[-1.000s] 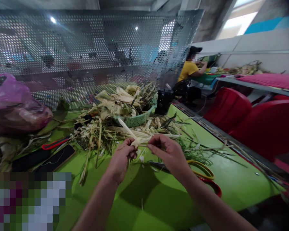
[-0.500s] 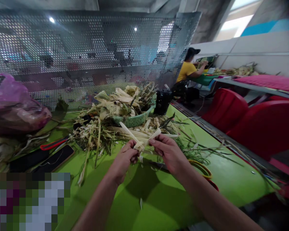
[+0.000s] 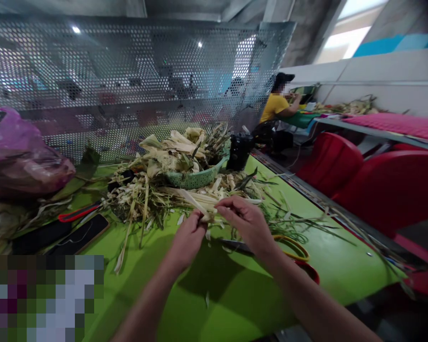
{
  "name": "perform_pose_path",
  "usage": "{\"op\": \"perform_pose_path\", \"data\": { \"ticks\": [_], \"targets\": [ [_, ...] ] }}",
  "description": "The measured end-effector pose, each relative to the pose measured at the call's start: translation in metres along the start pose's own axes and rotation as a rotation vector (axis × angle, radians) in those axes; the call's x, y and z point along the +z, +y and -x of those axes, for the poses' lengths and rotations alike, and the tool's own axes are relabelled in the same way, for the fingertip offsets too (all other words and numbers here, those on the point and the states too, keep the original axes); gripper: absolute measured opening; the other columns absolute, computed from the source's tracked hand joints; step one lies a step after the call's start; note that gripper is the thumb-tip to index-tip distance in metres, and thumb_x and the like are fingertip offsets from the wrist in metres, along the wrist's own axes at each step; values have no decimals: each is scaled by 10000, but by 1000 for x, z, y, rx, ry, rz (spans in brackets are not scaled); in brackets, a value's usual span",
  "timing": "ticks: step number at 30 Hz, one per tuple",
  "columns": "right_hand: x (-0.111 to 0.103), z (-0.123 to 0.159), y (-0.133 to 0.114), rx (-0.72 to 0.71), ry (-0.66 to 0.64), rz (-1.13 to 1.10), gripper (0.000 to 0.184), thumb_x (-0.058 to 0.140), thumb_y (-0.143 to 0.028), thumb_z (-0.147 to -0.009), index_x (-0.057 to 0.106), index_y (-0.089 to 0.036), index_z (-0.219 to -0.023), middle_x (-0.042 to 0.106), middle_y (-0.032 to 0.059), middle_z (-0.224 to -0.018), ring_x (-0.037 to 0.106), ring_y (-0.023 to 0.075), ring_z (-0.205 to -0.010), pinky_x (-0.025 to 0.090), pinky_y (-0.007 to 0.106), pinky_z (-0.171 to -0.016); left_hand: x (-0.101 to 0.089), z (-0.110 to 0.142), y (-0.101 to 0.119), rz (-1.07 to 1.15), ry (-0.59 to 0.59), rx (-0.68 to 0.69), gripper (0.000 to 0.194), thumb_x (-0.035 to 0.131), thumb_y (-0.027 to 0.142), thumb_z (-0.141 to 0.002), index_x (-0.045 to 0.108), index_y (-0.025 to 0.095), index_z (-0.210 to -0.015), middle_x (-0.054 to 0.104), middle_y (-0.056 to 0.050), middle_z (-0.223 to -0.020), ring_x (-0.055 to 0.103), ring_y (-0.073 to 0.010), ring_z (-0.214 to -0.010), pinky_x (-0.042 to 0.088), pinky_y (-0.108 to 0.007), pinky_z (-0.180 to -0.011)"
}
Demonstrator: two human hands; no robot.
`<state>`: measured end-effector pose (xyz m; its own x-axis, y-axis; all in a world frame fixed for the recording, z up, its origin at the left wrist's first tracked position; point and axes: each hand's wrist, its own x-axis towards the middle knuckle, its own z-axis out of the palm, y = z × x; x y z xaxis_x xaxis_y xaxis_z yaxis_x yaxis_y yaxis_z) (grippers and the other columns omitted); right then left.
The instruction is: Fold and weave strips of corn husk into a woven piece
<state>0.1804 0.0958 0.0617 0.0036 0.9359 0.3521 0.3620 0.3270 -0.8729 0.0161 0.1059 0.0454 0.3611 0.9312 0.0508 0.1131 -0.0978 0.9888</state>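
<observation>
My left hand is closed around a pale corn husk strip, one end of which sticks up toward the upper left. The strip is bunched or folded between my hands; its exact form is blurred. The thumb and index finger of my right hand are pinched at the right side of this bunched part. Scissors with yellow and red handles lie on the green table, partly hidden under my right wrist. Behind my hands, a heap of dry husk strips surrounds a green basket piled with husks.
A dark container stands right of the basket. At left are a purple plastic bag, a red-and-black handled tool and a dark flat object. A perforated metal screen rises behind. Beyond red chairs, a person sits working.
My right fingers have shifted slightly left, closer to the bunched husk, and the strip end that stuck up beside them no longer shows. My left hand has turned a little, its back now more visible.
</observation>
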Motion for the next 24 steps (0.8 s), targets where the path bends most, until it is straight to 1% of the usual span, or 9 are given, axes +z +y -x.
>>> {"op": "perform_pose_path", "data": {
  "ticks": [3, 6, 11, 14, 16, 18, 20, 22, 24],
  "targets": [
    [3, 2, -1, -141, -75, 130, 141, 596, -307, -844, 660, -199, -908, 597, 36, -859, 496, 122, -650, 385, 244, -573, 4, 1, -2, -76, -55, 85, 250, 431, 219, -846, 591, 215, -1038, 621, -67, -999, 529, -210, -890, 390, -313, -819],
    [4, 1, -1, -180, -85, 117, 73, 599, -241, -835, 635, -191, -798, 580, 26, -818, 543, 144, -737, 424, 262, -661, 8, 4, -5, -118, -95, 77, 232, 441, 210, -831, 615, 222, -983, 632, -49, -877, 529, -201, -773, 392, -296, -726],
    [2, -1, -2, -99, 80, 15, 94, 590, -217, -824, 588, -192, -734, 538, 12, -783, 525, 137, -695, 416, 250, -605, 14, 9, -3, -36, -199, 12, 195, 482, 228, -805, 652, 204, -898, 588, -39, -735, 485, -183, -687, 371, -273, -637],
    [1, -1, -6, -95, 112, 19, 75, 590, -236, -830, 609, -190, -773, 553, 20, -816, 503, 129, -667, 403, 245, -588, 15, 9, -1, 63, -233, -46, 210, 472, 241, -822, 639, 197, -942, 550, -22, -713, 460, -158, -672, 364, -256, -631],
    [-1, -1, -8, -118, 133, 45, 90, 587, -266, -840, 631, -194, -871, 570, 29, -880, 480, 120, -648, 400, 246, -592, 13, 7, -1, 155, -175, -106, 233, 474, 237, -827, 611, 200, -1011, 533, -8, -725, 451, -138, -668, 360, -236, -620],
    [-4, 0, -9, -116, 143, 46, 149, 577, -304, -851, 630, -202, -946, 582, 35, -920, 487, 127, -674, 410, 251, -619, 9, 5, -2, 270, -67, -141, 248, 503, 228, -814, 589, 201, -1045, 536, -4, -764, 458, -121, -676, 370, -221, -621],
    [-6, 1, -9, -74, 99, 13, 183, 540, -339, -875, 626, -207, -969, 597, 37, -905, 516, 145, -724, 423, 260, -645, 4, 2, -4, 403, 5, -148, 265, 528, 230, -806, 579, 200, -1064, 552, -6, -810, 479, -109, -691, 396, -217, -654],
    [-7, 1, -7, -28, 42, -8, 206, 515, -359, -887, 625, -212, -983, 614, 40, -918, 548, 164, -781, 436, 271, -673, 0, 1, -5, 505, 31, -156, 267, 531, 264, -821, 583, 198, -1075, 571, -11, -828, 508, -104, -708, 419, -219, -693],
    [-6, 1, -5, -34, 9, 24, 207, 568, -357, -854, 629, -214, -991, 627, 46, -955, 571, 183, -835, 448, 292, -721, -2, 0, -4, 578, 57, -173, 266, 546, 308, -826, 595, 197, -1063, 593, -18, -850, 538, -103, -720, 439, -223, -706]
  ]
}}
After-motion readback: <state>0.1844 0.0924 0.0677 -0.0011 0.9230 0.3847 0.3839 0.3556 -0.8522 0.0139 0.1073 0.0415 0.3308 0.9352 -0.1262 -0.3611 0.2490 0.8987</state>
